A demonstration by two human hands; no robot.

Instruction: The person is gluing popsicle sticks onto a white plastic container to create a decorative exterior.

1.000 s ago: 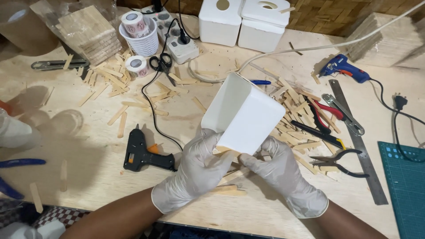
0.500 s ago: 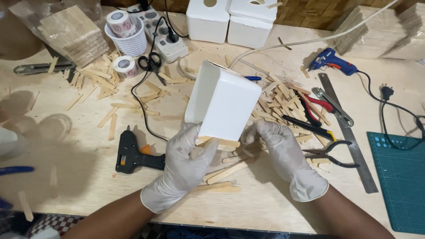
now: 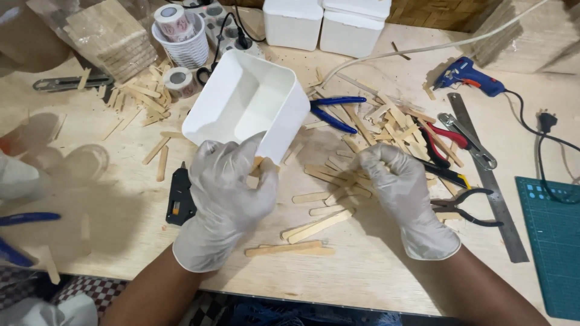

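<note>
My left hand (image 3: 226, 199), in a pale glove, grips the near rim of a white square plastic box (image 3: 248, 108) and tips it so its empty inside faces me; a wooden stick end shows at my thumb against the box wall. My right hand (image 3: 399, 187), gloved too, has let go of the box and hovers over loose flat wooden sticks (image 3: 320, 223) on the table, fingers curled, touching one or two sticks. Whether it pinches one I cannot tell.
A black glue gun (image 3: 180, 196) lies left of my left hand. Blue pliers (image 3: 335, 111), red and black pliers (image 3: 465, 205), a steel ruler (image 3: 489, 181), a blue glue gun (image 3: 468, 75), a green cutting mat (image 3: 553, 241), tape rolls in a cup (image 3: 178, 36) and white foam boxes (image 3: 326, 21) surround the wooden table (image 3: 362, 278).
The box has been turned from its closed bottom facing me to its open inside facing me, now held by the left hand alone. The right hand came off it and dropped to the sticks.
</note>
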